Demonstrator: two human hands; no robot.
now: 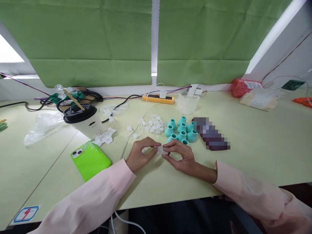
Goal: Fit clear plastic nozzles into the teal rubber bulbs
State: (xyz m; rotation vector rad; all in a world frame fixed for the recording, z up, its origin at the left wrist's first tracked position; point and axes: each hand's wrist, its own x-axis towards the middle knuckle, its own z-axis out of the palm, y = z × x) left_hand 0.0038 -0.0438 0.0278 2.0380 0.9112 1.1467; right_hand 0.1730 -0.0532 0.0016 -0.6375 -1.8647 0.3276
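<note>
Bright, even light; window (9,45) far L blown out. Soft shadows on table (255,139). Wide-angle stretch twd edges; patch over dark-red item (211,136) pixelated; held white part (160,150) prob. washed out.

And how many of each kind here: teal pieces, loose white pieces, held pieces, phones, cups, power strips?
Teal pieces: 9 visible
Held whitish piece: 1
Phones, green and pixelated: 2
Cup: 1
Power strip: 1
Loose white pieces: too heaped to count, left out
Total: 14
</note>
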